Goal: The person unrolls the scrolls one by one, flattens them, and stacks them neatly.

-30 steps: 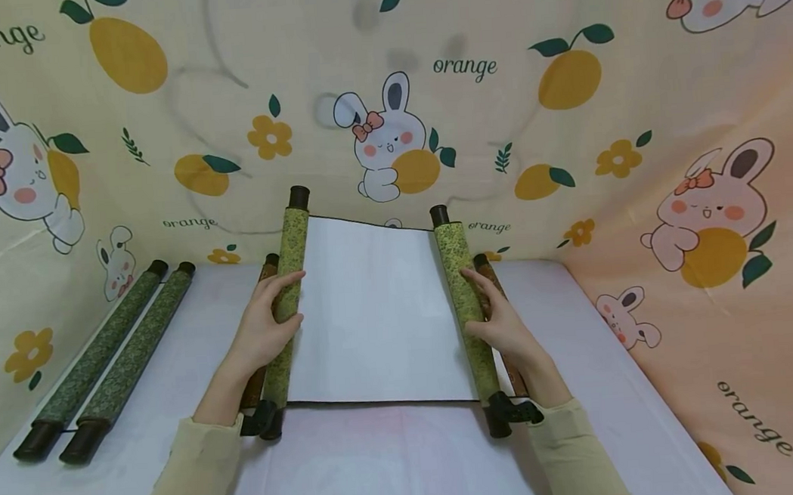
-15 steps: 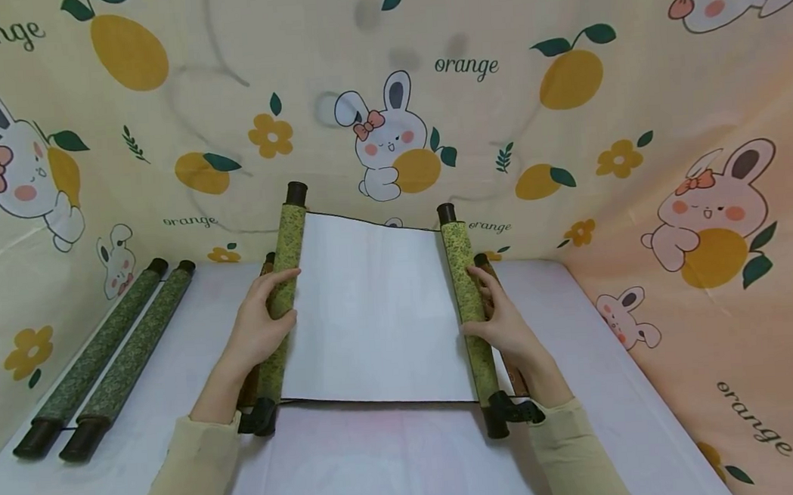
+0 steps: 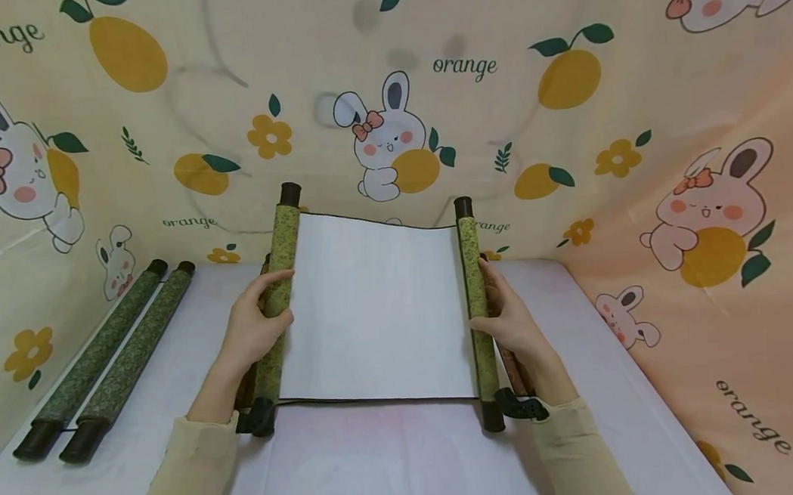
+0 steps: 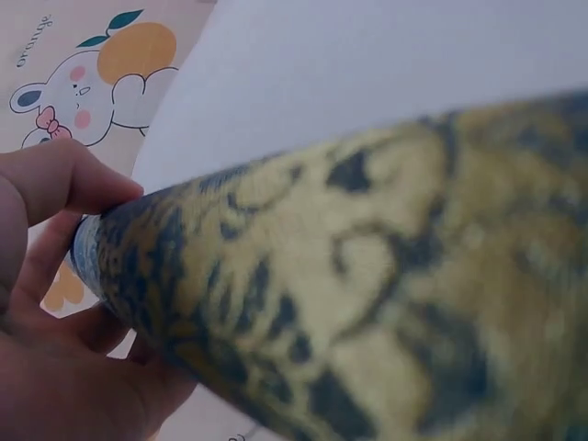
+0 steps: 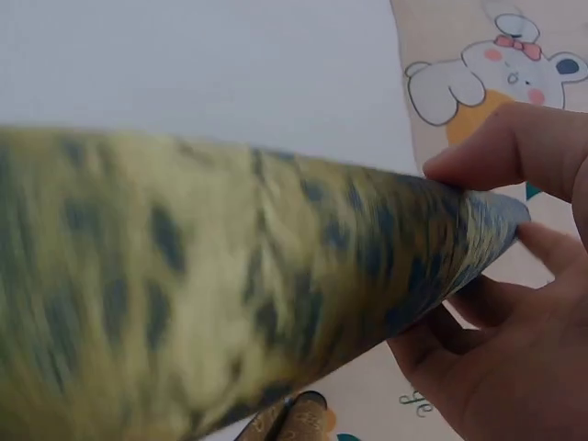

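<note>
A hand scroll with yellow-green patterned rolls is spread between my hands, its white sheet (image 3: 380, 309) tilted up at the far side. My left hand (image 3: 254, 320) grips the left roll (image 3: 287, 239), thumb on the near face. Around the right roll (image 3: 471, 273) curl the thumb and fingers of my right hand (image 3: 513, 327). Black knobs cap both rolls. In the left wrist view, the patterned roll (image 4: 276, 276) runs large from the fingers. The right wrist view likewise shows the roll (image 5: 202, 266) pinched beneath the thumb; some fingers are hidden behind it.
Two dark green rolls (image 3: 140, 350) with black ends lie side by side on the white table (image 3: 355, 469) at left. Brown rolls (image 3: 513, 369) lie partly hidden behind the hands. A printed bunny-and-orange cloth (image 3: 356, 38) rises behind and at both sides.
The two rolls have moved apart, the left one slightly leftward and the right one rightward. More white sheet shows between them. The right roll now stands straighter in the head view.
</note>
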Action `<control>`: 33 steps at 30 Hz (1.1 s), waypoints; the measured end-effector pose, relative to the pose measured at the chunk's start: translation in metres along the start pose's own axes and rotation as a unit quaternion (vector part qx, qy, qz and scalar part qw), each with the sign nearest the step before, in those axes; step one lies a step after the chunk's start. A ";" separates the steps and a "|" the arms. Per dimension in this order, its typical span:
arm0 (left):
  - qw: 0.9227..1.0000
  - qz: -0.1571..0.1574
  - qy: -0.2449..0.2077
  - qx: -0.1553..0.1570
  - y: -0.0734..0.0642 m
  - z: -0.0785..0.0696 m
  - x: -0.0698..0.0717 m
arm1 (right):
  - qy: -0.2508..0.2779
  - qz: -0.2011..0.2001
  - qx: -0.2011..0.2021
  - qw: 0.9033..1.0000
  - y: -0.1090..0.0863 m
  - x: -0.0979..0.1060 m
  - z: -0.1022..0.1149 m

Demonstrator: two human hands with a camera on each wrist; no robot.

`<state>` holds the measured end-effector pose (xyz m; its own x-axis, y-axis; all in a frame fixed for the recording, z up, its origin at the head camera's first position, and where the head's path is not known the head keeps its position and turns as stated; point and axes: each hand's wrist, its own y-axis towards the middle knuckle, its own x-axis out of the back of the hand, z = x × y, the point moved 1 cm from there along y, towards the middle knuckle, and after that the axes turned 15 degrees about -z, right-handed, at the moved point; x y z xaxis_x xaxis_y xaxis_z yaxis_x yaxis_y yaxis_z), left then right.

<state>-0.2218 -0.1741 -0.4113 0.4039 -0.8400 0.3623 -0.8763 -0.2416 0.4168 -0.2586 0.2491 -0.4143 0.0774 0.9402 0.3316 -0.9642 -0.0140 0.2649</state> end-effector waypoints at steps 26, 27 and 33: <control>0.999 -0.032 -0.010 0.022 0.005 0.003 0.013 | -0.029 -0.004 0.014 0.999 -0.001 0.006 0.000; 0.999 -0.032 -0.012 0.025 0.005 0.003 0.013 | -0.033 -0.005 0.017 0.999 -0.001 0.007 0.000; 0.998 -0.033 -0.021 0.054 0.003 0.004 0.016 | -0.034 -0.003 0.029 0.999 -0.001 0.013 0.001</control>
<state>-0.2192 -0.1905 -0.4069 0.4525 -0.8394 0.3011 -0.8724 -0.3466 0.3447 -0.2567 0.2607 -0.4096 0.1027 0.9153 0.3895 -0.9471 -0.0297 0.3195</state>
